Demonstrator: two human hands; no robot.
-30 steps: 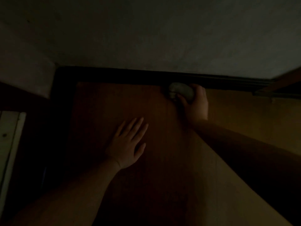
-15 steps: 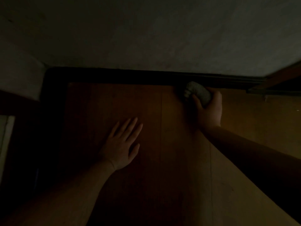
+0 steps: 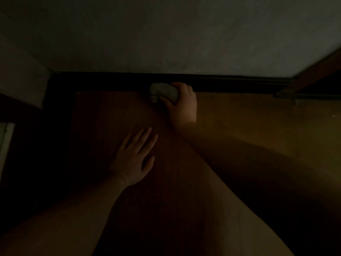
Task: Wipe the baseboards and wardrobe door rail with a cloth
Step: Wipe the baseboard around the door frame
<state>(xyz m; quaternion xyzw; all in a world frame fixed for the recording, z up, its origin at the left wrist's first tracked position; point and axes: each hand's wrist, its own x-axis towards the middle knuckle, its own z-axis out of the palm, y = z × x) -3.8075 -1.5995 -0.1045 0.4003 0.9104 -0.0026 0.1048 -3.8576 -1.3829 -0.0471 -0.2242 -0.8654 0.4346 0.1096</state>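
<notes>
At twelve o'clock from my braced palm, against the dark baseboard (image 3: 129, 83) where floor meets wall (image 3: 184, 34), sits the cloth (image 3: 163, 92), a pale wad bunched into a lump. My right hand (image 3: 184, 102) is clenched around it, fingers wrapped over the top and thumb underneath, with the loose end poking out toward nine o'clock. I judge it soft, light and easily squashed, nothing fragile about it; it should mould into the groove of the trim if I press. Being bunched, it could unroll or slip out of my grasp on a long stroke, so the place to hold it is around the fat middle, as I have it, leaving the free end to do the rubbing. Whether it is damp I cannot tell in this dim light.

My right arm reaches in from four o'clock, forearm stretched long and low over the wooden floor (image 3: 239, 126), wrist bent slightly so the knuckles face the baseboard. My left hand (image 3: 134, 159) lies flat on the boards at about six o'clock of the cloth, well apart from it, fingers straight and a little spread, pointing toward one o'clock, grasping nothing; I take it as my prop while I lean forward. Off at two o'clock a brown door edge (image 3: 317, 71) angles in, with what may be the rail (image 3: 287, 94) beneath it, too dark to be sure.
</notes>
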